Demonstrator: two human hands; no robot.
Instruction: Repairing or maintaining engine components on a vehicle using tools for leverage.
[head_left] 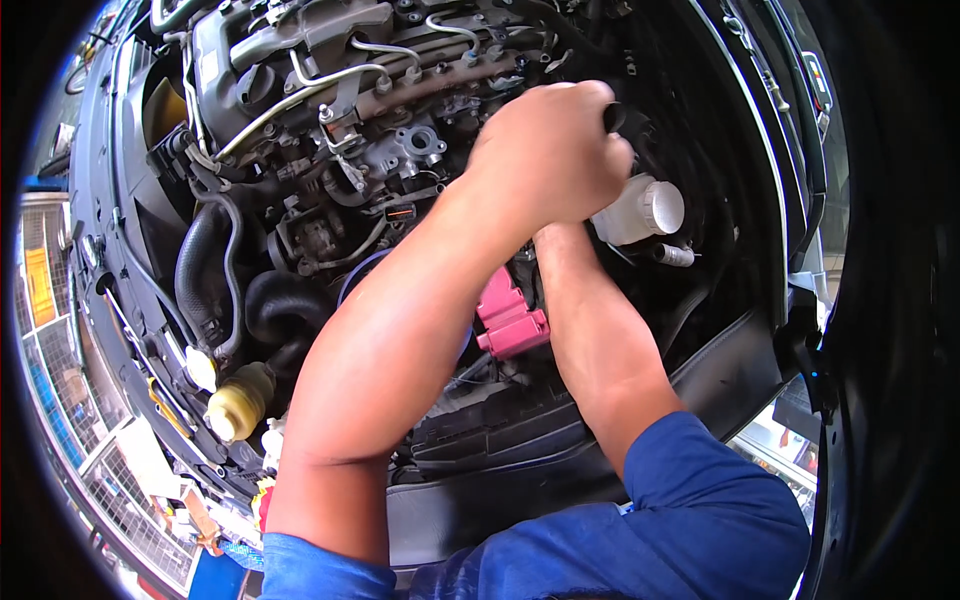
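In the head view my left hand is curled closed over the right side of the engine, with a dark cylindrical piece at its fingers; what exactly it grips is unclear. My right forearm passes up beneath it, and that hand is hidden behind the left one. Beside them sit a white reservoir with a round cap and, lower, a pink plastic part. Metal lines and a fuel rail run across the engine above.
Thick black hoses and a yellowish reservoir occupy the left of the engine bay. The dark body edge borders the right. Wire-mesh racks stand outside at the left. The padded front edge lies against my body.
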